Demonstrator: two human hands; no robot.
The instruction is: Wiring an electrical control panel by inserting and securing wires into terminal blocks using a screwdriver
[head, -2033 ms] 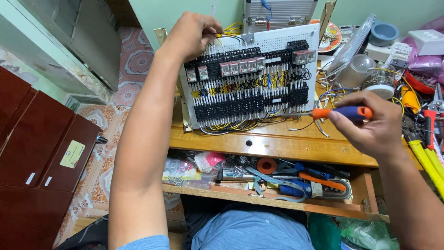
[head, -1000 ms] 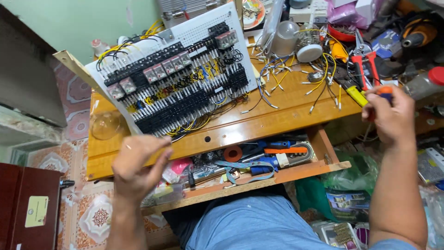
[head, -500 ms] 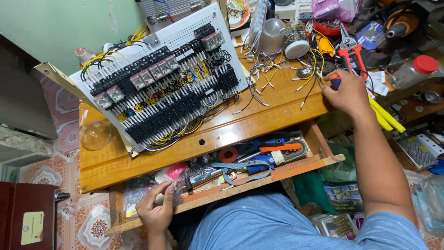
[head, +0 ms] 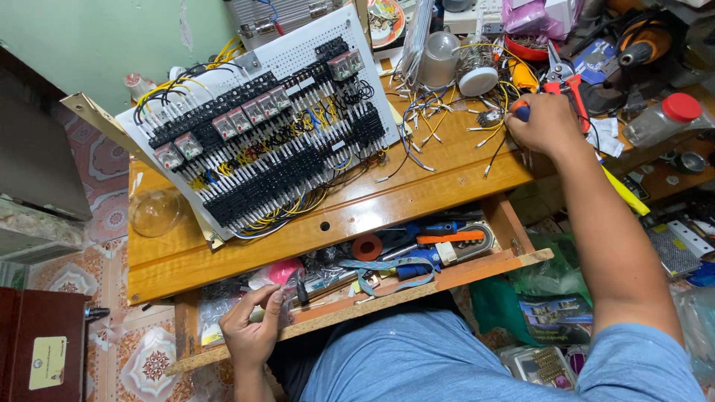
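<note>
A white perforated panel (head: pixel 298 56) full of black terminal blocks, relays and yellow and blue wires lies tilted on a wooden table (head: pixel 417 197). My right hand (head: pixel 547 126) rests on the table's right side among loose wire pieces, closed around a screwdriver (head: pixel 520 109) with an orange and blue handle. My left hand (head: pixel 252 327) reaches into the open drawer (head: pixel 477 272) under the tabletop, fingers curled on small items at its left end; what it grips is unclear.
The drawer holds pliers, a roll of red tape (head: pixel 367 246), an orange-handled tool (head: pixel 450 238) and bagged parts. A clear glass dome (head: pixel 153 212) sits at the table's left. Red cutters (head: pixel 562 82), jars and a bottle with a red cap (head: pixel 663 119) crowd the right.
My left hand came off the panel's top, dropped down and went into the drawer. My right hand with the screwdriver moved up onto the table's right side. The view tilted.
</note>
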